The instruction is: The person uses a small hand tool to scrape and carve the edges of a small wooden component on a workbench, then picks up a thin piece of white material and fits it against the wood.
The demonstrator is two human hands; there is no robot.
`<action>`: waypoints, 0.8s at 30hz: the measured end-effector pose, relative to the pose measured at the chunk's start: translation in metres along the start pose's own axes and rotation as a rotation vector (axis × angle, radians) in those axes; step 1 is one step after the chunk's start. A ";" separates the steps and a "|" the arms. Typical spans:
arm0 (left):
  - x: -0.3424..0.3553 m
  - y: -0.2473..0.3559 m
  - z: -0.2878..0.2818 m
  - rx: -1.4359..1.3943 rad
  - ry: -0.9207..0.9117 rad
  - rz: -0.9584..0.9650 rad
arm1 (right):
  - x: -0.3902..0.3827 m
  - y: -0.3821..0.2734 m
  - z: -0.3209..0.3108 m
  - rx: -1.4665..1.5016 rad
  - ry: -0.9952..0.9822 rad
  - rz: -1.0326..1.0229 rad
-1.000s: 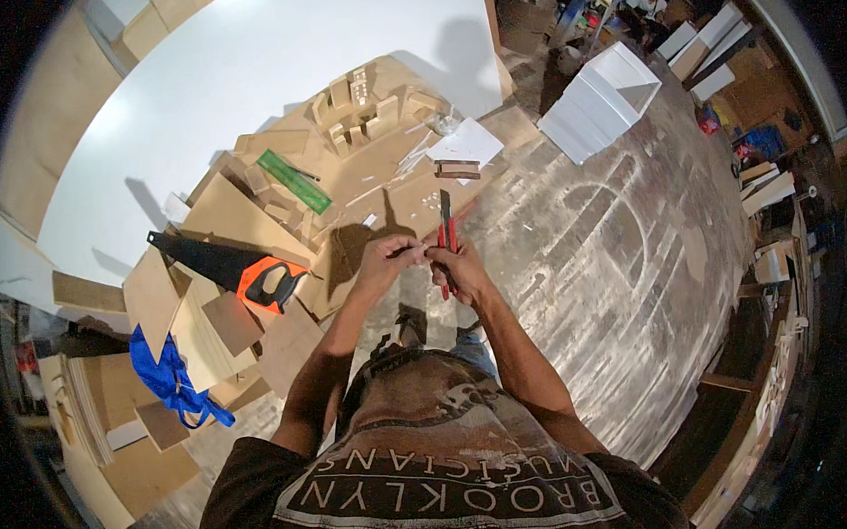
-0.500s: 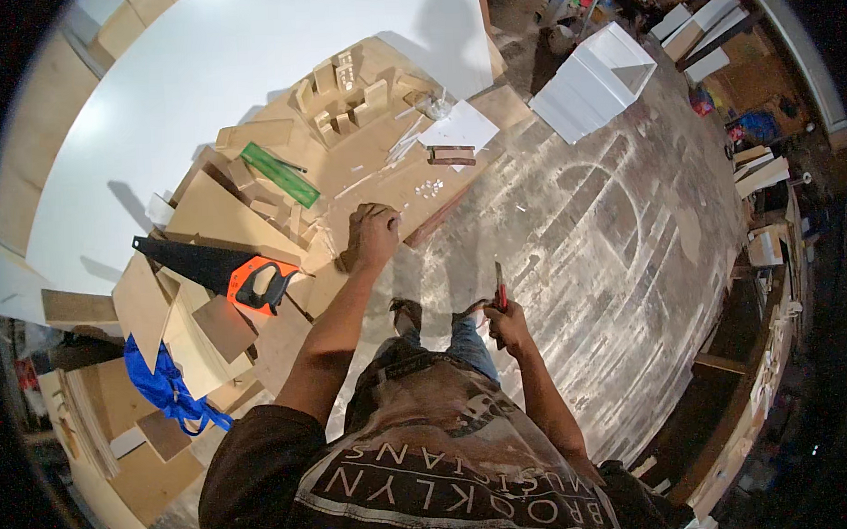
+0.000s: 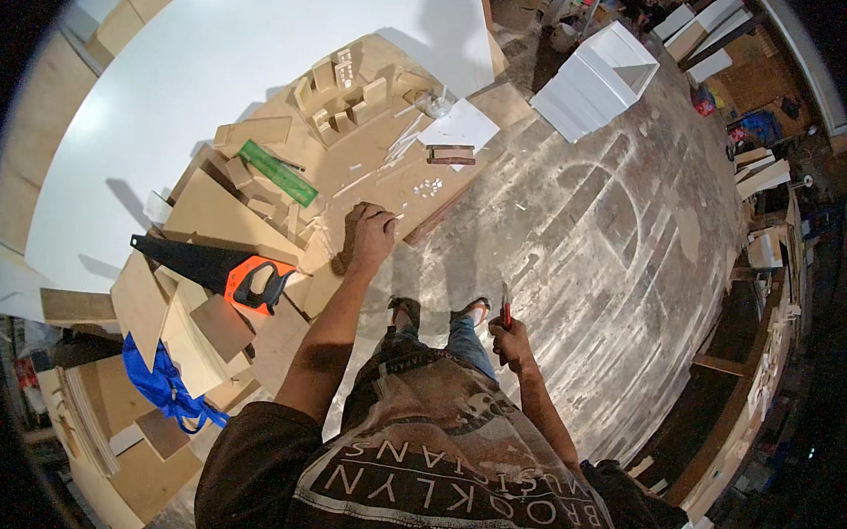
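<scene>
Concrete floor (image 3: 591, 249), grey, streaked with white, filling the right side. White panel (image 3: 249, 75), broad and glossy, far left. Brown board (image 3: 369, 168), at the panel's near right, bearing small timber blocks (image 3: 328, 77) toward its far end. White box-shaped unit (image 3: 581, 86), on the floor, far right of the board. Handsaw (image 3: 190, 263), black blade, orange-and-black handle, lying across wood offcuts to the left. Blue bag (image 3: 162, 381), crumpled, at the near side of those offcuts. Green strip (image 3: 276, 174), flat, toward the left of the board. White sheet (image 3: 461, 123), on the board's right part. Left hand (image 3: 374, 231), above the board's near edge, fingers curled and partly closed; contents, if any, cannot be told, nor whether it touches the board. Right hand (image 3: 510, 343), near and to the right, over the floor, fist closed around a cutter. Cutter (image 3: 507, 314), red-bodied, upper end projecting from that fist toward the far side. White bits (image 3: 427, 188), scattered on the board, near its right edge.
</scene>
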State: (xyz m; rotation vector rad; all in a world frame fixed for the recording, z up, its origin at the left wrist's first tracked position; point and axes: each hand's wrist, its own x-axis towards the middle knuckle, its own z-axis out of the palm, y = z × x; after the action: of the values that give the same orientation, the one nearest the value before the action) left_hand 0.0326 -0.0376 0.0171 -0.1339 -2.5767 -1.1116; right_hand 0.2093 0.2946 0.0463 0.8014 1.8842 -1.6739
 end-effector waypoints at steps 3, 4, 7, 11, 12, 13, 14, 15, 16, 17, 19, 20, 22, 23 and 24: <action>0.000 0.006 -0.001 0.064 0.018 0.027 | 0.002 0.002 -0.003 0.002 -0.003 -0.031; 0.001 0.008 -0.001 0.063 0.019 0.028 | 0.003 0.003 -0.004 0.002 -0.002 -0.031; 0.003 0.015 0.000 0.094 0.013 0.012 | 0.004 0.004 -0.006 0.011 0.011 -0.019; 0.005 0.017 0.008 0.114 0.025 0.000 | 0.003 0.003 -0.013 -0.027 0.007 0.024; 0.004 0.013 0.011 0.117 0.021 0.019 | 0.003 0.003 -0.014 -0.040 0.013 0.027; 0.002 0.007 0.014 0.121 0.028 0.016 | 0.005 0.004 -0.016 -0.044 0.008 0.023; -0.001 0.001 0.016 0.087 0.069 0.028 | 0.007 0.005 -0.018 -0.029 -0.005 0.016; 0.000 0.007 0.016 0.044 0.097 0.045 | 0.007 0.007 -0.022 -0.006 -0.005 0.014; 0.001 0.013 0.015 0.041 0.093 0.046 | 0.008 0.008 -0.026 -0.004 0.000 0.016; 0.002 0.019 0.013 0.040 0.092 0.038 | 0.009 0.010 -0.030 -0.015 0.006 0.028; 0.004 0.028 0.009 0.044 0.095 0.026 | 0.011 0.010 -0.035 -0.030 0.006 0.039; 0.005 0.029 0.010 0.065 0.076 0.024 | 0.012 0.011 -0.037 -0.030 0.009 0.023; 0.003 0.023 0.007 0.092 0.068 0.011 | 0.014 0.008 -0.038 -0.042 0.000 0.003; 0.001 0.018 0.007 0.112 0.053 0.016 | 0.014 0.006 -0.039 -0.045 -0.007 0.006; 0.000 0.017 0.008 0.130 0.033 0.026 | 0.015 0.005 -0.042 -0.043 -0.012 0.011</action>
State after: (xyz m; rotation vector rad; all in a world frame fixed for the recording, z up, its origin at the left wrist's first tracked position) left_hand 0.0339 -0.0198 0.0236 -0.1167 -2.6008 -0.9258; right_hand 0.2035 0.3377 0.0376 0.7817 1.8981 -1.6226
